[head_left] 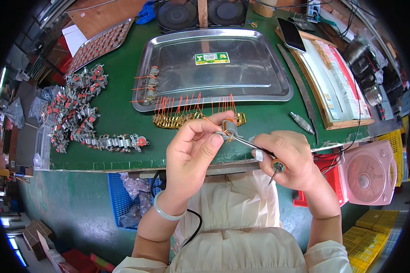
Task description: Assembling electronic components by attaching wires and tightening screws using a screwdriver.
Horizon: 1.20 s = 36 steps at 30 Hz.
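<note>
My left hand (190,150) pinches a small metal motor-like part (230,124) with an orange band between thumb and fingers, just above the table's front edge. From the right, my right hand (290,157) grips slim metal tweezers (247,143), whose tips reach the underside of that part. A second tool with a round orange end (278,165) and a thin dark spike sits in the same hand, pointing down. Just beyond my fingers, a row of brass pieces (175,121) with thin red wires lies along the tray's near edge. Contact at the tips is too small to make out.
A shiny metal tray (264,94) holds several small motors (151,85) at its left. More motors (75,109) are heaped at the left. To the right lie a metal connector (301,123), a dark strip (300,84), a phone (290,34) and a wooden-framed board (325,82).
</note>
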Available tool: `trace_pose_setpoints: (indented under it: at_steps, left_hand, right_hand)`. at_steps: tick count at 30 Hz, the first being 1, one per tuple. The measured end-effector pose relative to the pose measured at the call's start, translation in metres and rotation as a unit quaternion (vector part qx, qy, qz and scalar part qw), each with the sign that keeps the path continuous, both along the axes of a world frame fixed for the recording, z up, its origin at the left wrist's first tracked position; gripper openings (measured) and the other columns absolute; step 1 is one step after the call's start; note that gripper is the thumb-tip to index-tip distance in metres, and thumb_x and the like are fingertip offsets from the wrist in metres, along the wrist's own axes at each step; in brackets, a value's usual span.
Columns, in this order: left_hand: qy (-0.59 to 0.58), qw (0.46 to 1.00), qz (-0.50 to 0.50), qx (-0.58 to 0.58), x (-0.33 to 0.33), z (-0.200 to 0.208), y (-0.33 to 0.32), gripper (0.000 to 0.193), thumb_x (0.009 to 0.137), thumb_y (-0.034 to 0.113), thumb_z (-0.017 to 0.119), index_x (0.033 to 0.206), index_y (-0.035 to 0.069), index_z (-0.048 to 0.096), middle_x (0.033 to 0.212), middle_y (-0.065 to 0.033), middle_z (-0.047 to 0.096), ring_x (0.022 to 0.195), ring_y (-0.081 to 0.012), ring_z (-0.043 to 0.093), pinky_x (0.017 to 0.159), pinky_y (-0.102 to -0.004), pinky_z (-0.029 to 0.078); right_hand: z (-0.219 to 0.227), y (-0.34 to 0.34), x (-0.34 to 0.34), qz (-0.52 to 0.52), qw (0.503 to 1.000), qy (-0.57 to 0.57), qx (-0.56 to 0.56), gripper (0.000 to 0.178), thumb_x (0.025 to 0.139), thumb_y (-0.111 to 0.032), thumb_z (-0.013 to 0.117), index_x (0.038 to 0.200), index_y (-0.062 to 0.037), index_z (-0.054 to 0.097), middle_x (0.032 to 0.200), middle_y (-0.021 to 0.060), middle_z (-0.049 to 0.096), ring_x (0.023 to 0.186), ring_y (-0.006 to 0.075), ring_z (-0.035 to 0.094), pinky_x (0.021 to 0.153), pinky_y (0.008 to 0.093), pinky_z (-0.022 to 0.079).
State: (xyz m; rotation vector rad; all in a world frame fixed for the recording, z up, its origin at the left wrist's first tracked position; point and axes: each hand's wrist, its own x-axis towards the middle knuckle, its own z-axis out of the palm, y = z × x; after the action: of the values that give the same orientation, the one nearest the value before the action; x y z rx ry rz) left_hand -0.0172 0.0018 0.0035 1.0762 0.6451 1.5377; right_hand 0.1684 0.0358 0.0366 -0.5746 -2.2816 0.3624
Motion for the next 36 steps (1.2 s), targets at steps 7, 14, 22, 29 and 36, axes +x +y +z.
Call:
trace_pose_setpoints:
  at_steps: [7,14,22,29,36]
  left_hand:
    - [0.035,0.996,-0.017,0.080,-0.004,-0.005,0.005,0.022,0.078,-0.007,0.056,0.095,0.000,0.044,0.116,-0.0217,0.048,0.107,-0.0244,0.049,0.091,-0.0354,0.040]
    - [0.070,0.991,-0.004,0.113,-0.007,-0.008,0.004,0.022,0.077,-0.008,0.056,0.094,0.001,0.044,0.116,-0.0229,0.048,0.108,-0.0263,0.050,0.091,-0.0364,0.040]
    - [0.090,0.986,0.057,0.127,-0.024,-0.008,0.002,0.029,0.077,-0.008,0.057,0.097,0.002,0.040,0.117,-0.0235,0.047,0.108,-0.0255,0.049,0.090,-0.0353,0.041]
    - [0.077,0.988,0.082,0.110,-0.035,-0.006,-0.006,0.032,0.076,-0.008,0.058,0.099,0.003,0.038,0.116,-0.0244,0.047,0.107,-0.0241,0.050,0.089,-0.0339,0.042]
    - [0.060,0.974,0.179,0.122,-0.064,0.000,-0.010,0.033,0.076,-0.009,0.057,0.099,0.003,0.036,0.118,-0.0267,0.044,0.108,-0.0288,0.049,0.088,-0.0366,0.044]
  right_hand:
    - [0.004,-0.007,-0.001,0.052,0.908,0.113,-0.400,0.015,0.074,0.001,0.057,0.089,0.0020,0.056,0.064,0.0056,0.055,0.052,0.0112,0.052,0.045,0.0244,0.038]
    - [0.009,-0.003,0.004,0.101,0.719,0.157,-0.669,0.016,0.079,-0.005,0.056,0.092,0.0058,0.057,0.067,0.0042,0.055,0.053,0.0064,0.048,0.046,0.0197,0.035]
    - [-0.014,0.011,-0.007,0.004,0.993,-0.119,-0.020,0.023,0.060,-0.001,0.062,0.082,-0.0024,0.057,0.066,0.0101,0.048,0.055,0.0261,0.050,0.049,0.0350,0.041]
    - [0.019,0.009,-0.056,0.033,0.989,0.019,-0.142,0.024,0.064,0.003,0.059,0.086,-0.0007,0.049,0.075,0.0130,0.054,0.063,0.0284,0.056,0.054,0.0355,0.045]
    - [0.034,0.031,-0.102,0.128,0.985,-0.022,-0.112,0.022,0.065,0.000,0.060,0.083,0.0001,0.048,0.074,0.0167,0.054,0.072,0.0375,0.054,0.061,0.0416,0.044]
